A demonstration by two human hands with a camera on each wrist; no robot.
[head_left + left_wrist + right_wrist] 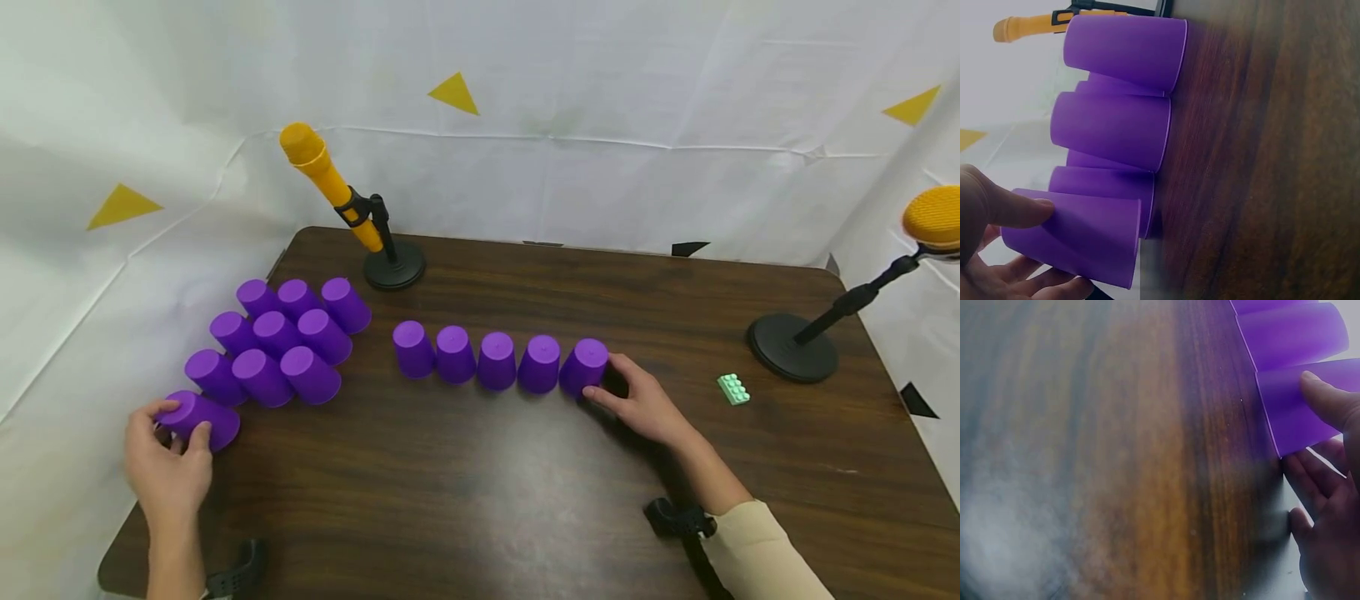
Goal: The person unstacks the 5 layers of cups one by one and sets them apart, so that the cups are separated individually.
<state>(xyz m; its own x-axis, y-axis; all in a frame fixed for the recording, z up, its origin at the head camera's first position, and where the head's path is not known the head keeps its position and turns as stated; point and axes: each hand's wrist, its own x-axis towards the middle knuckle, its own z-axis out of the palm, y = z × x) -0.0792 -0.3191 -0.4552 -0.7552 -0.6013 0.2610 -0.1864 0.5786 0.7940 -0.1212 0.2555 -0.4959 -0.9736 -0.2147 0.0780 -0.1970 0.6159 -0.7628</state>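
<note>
My left hand (167, 473) grips an upside-down purple cup (204, 419) at the near left end of a cluster of purple cups (264, 375). In the left wrist view, the thumb lies along one side of this cup (1085, 234) and fingers are on the other; it tilts slightly against its neighbours, and I cannot tell whether its rim touches the table. My right hand (647, 407) holds the rightmost purple cup (583, 367) of a straight row of upside-down cups (497, 362), thumb on its near side. That cup (1291, 415) stands against the one beside it.
Behind the cups, a yellow microphone (322, 171) leans on a black stand (394, 265). Another yellow microphone (933, 218) is on a stand (793, 350) at the right. A mint-green toy brick (733, 389) lies on the brown table (480, 492). White sheeting (570, 183) hangs behind.
</note>
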